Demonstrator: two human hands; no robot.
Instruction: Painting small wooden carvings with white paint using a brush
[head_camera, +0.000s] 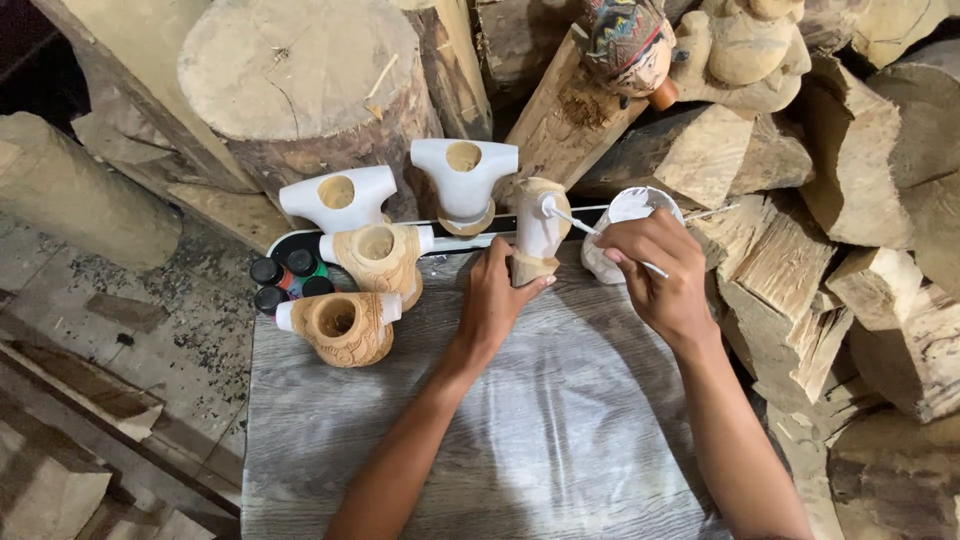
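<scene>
Standing upright in the left hand (497, 296), the carved wooden piece (538, 232) is half white.

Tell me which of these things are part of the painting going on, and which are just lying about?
In use: left hand holding carved wooden piece; right hand with brush; cup of white paint.

Lying about: small paint bottles, logs, painted figure.
</scene>
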